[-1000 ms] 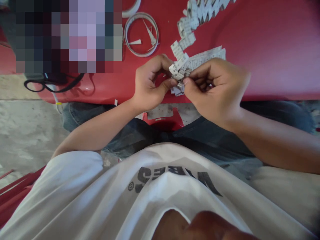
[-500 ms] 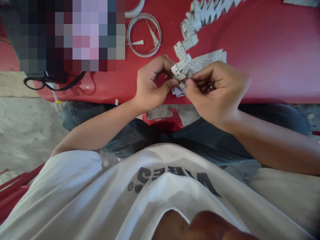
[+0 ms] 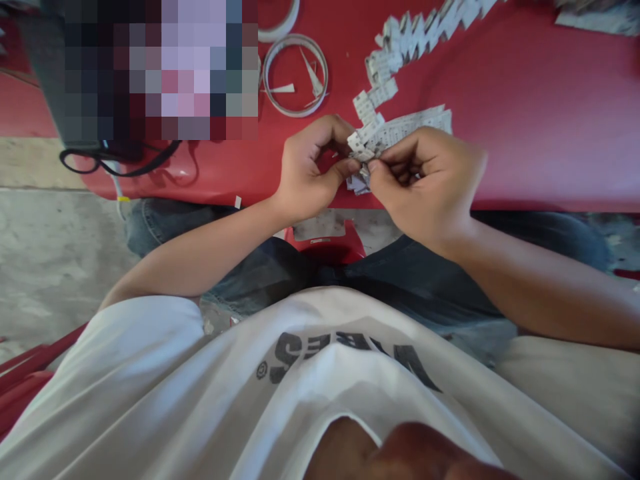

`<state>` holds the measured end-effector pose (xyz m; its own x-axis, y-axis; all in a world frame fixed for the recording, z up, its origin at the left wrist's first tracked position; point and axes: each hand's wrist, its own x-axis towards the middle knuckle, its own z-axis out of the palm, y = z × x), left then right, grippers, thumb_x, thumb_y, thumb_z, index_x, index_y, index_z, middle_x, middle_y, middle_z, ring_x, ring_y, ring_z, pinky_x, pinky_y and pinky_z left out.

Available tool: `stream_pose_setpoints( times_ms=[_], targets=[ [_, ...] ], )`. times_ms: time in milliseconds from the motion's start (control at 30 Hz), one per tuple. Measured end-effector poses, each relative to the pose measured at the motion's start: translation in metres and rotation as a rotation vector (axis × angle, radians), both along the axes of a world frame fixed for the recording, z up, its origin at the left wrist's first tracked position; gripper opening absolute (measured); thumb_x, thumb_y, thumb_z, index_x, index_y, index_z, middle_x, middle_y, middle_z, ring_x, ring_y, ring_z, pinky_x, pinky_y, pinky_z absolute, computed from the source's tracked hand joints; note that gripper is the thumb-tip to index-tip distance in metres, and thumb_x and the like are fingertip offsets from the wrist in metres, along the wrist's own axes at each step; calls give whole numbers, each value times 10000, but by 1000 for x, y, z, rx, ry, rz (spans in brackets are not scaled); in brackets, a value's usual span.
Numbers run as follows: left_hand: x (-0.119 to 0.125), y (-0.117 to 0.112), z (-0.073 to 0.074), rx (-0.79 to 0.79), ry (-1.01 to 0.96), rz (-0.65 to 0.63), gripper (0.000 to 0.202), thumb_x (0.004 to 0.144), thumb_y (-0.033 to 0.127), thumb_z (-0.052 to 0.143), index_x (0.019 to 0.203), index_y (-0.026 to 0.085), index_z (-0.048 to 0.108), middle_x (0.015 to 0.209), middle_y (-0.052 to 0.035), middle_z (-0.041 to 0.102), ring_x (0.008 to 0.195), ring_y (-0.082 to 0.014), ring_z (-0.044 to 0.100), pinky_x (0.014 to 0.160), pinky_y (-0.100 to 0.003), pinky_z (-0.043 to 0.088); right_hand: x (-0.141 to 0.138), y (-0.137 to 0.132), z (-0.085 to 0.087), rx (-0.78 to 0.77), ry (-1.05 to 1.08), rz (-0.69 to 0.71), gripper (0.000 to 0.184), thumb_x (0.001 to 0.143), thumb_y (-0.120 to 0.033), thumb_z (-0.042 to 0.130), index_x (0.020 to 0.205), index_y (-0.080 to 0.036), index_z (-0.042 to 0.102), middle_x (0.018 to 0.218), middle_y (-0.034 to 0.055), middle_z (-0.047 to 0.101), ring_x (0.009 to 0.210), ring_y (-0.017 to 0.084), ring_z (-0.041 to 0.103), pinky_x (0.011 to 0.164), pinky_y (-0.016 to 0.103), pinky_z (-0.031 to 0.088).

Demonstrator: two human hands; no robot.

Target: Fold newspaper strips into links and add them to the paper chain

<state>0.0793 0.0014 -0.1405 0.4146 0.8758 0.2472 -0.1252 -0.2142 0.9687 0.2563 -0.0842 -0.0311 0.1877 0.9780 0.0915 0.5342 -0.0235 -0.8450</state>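
Observation:
A zigzag chain of folded printed paper runs from the far side of the red table down to my fingers. My left hand pinches the near end of this chain between thumb and fingers. Close against it on the other side, my right hand is closed with thumb and forefinger on the same end; the small piece between the fingertips is partly hidden. Under and behind my right hand lie flat printed paper strips, and more paper scraps show just below my fingertips.
Left of the chain a tape roll ring lies on the red table with thin white slivers inside it. Another ring is behind it. At left are a blurred-out patch and a black cable loop. More paper lies far right.
The view has shifted slightly, so the table items appear a little to the right. Both hands keep their pinch on the paper chain, with my right hand marginally closer to the left.

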Motion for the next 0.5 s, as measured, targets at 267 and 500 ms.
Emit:
stream_pose_setpoints(
  times_ms=[267, 500],
  targets=[
    [2, 8, -2, -25, -2, 9, 539, 917, 767, 829, 941, 255, 662, 900, -14, 622, 895, -181, 678, 900, -425, 646, 3, 9, -3, -27, 136, 4, 176, 934, -227, 828, 784, -309, 784, 726, -19, 756, 626, 199, 627, 593, 370, 539],
    [4, 18, -3, -55, 4, -11, 591, 838, 744, 913, 873, 234, 617, 840, -8, 566, 869, -181, 657, 901, -431, 627, 21, 26, -9, -75, 171, 90, 289, 930, -417, 930, 771, -281, 730, 705, -4, 715, 664, 152, 558, 641, 339, 521]
  ],
)
